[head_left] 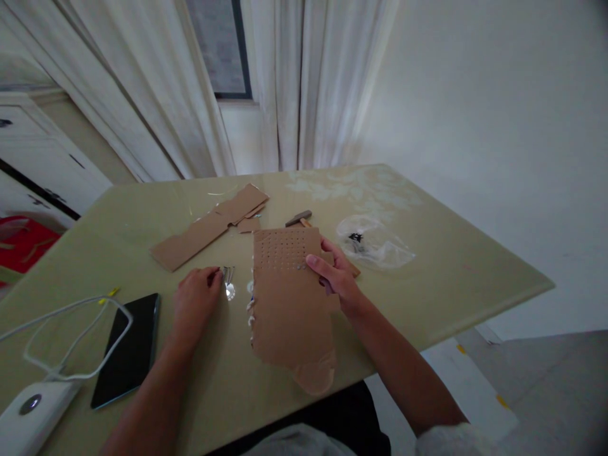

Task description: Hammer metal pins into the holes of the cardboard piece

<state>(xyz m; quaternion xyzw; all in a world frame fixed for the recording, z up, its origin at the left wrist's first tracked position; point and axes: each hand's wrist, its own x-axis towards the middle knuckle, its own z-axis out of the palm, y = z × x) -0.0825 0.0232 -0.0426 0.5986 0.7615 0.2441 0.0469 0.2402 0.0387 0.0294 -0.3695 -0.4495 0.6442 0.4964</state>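
My right hand (pixel 338 276) grips the right edge of a brown cardboard piece (pixel 292 313), thumb on top and fingers behind. Rows of small punched holes fill the cardboard's upper part, and a few small grey dots show near my thumb. White torn bits stick out along its left edge. To the left, my left hand (pixel 198 292) rests on the table with its fingers curled together. Its fingertips are at several thin metal nails (pixel 228 274); what they pinch is hidden. A hammer (pixel 299 218) lies behind the cardboard, its handle partly covered by the cardboard and my right hand.
Long cardboard strips (pixel 209 231) lie at the back left. A clear plastic bag (pixel 380 247) with small black pieces is on the right. A black tablet (pixel 128 351), a white cable (pixel 71 361) and a white device (pixel 35 411) occupy the left front of the table (pixel 427 278).
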